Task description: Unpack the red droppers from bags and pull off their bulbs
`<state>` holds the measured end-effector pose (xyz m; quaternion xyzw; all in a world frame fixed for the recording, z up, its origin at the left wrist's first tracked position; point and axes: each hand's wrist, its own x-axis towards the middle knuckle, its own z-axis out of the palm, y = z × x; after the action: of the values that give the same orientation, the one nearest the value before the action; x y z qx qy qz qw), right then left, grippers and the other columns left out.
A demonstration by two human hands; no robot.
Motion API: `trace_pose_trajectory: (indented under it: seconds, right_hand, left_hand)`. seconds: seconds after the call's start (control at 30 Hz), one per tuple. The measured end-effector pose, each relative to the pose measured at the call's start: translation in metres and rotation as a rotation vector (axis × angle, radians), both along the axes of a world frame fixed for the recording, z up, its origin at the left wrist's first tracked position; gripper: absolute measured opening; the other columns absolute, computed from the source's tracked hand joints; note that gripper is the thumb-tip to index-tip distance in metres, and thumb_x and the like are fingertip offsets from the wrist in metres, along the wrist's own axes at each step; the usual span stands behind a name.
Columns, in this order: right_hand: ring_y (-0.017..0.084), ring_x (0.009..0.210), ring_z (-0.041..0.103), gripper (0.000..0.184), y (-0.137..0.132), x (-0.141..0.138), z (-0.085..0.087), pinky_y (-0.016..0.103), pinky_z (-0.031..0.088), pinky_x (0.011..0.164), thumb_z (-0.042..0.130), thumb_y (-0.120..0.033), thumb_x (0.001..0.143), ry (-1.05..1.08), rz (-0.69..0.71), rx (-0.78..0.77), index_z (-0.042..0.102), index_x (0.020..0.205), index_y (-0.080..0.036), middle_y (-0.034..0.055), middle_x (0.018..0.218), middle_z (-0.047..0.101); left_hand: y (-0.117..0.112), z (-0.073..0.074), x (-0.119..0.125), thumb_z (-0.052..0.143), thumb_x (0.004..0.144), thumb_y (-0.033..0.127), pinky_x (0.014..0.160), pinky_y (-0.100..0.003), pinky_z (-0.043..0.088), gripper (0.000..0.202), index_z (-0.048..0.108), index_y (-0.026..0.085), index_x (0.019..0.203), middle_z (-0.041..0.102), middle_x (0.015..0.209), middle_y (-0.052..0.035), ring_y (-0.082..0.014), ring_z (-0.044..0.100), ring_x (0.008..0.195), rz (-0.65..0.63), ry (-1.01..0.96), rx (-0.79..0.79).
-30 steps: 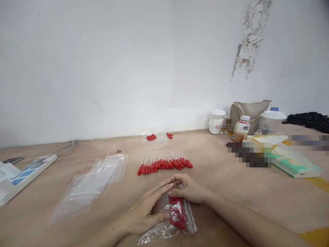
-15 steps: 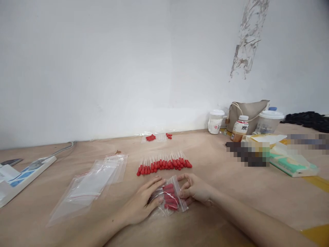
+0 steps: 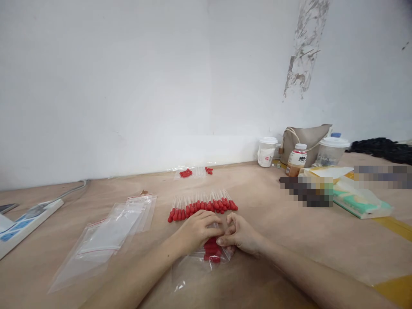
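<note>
A small clear zip bag with red-bulbed droppers inside lies on the brown table in front of me. My left hand has its fingers curled and pressed on the bag's far edge. My right hand pinches the same edge from the right, fingertips meeting those of the left. Just beyond my hands a row of several loose droppers with red bulbs lies side by side.
A stack of empty zip bags lies to the left, a white power strip at far left. More red parts in plastic sit by the wall. Cups, a bottle, a beige bag and a green packet crowd the right.
Both hands moved up from the bag's sides to its far edge and closed there. The bag has slid a little nearer to the row of droppers.
</note>
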<state>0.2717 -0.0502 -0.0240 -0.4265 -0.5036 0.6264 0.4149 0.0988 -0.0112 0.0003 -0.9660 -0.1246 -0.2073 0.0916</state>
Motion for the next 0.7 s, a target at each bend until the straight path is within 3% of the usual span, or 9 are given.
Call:
trace_pose_trajectory:
  seconds: [0.27, 0.53, 0.7]
  right_hand:
    - [0.006, 0.033, 0.044, 0.066, 0.0038, 0.0038, -0.0033, 0.017, 0.034, 0.037, 0.078, -0.042, 0.039, 0.017, 0.066, -0.034, 0.027, 0.075, -0.022, -0.0120, 0.041, 0.050]
    - [0.009, 0.040, 0.052, 0.060, 0.0025, 0.0089, 0.0051, 0.023, 0.043, 0.046, 0.079, -0.034, 0.042, 0.063, 0.082, -0.119, 0.033, 0.078, -0.020, -0.0060, 0.049, 0.058]
    - [0.009, 0.042, 0.055, 0.051, 0.0024, 0.0073, 0.0030, 0.023, 0.044, 0.046, 0.074, -0.042, 0.052, -0.015, 0.046, -0.068, 0.038, 0.078, -0.018, -0.0064, 0.050, 0.057]
  left_hand:
    - [0.0022, -0.0071, -0.0010, 0.043, 0.086, 0.017, 0.069, -0.026, 0.043, 0.019, 0.061, 0.016, 0.084, 0.064, 0.082, -0.0030, -0.0119, 0.056, 0.076, -0.074, -0.100, 0.034]
    - [0.0054, -0.0099, -0.0044, 0.040, 0.087, 0.015, 0.066, -0.024, 0.045, 0.021, 0.061, 0.016, 0.084, 0.064, 0.079, -0.0034, -0.0114, 0.057, 0.073, -0.084, -0.123, 0.089]
    - [0.0036, -0.0080, -0.0037, 0.038, 0.088, 0.015, 0.067, -0.024, 0.045, 0.024, 0.060, 0.015, 0.077, 0.063, 0.075, -0.0037, -0.0109, 0.057, 0.073, -0.093, -0.148, 0.116]
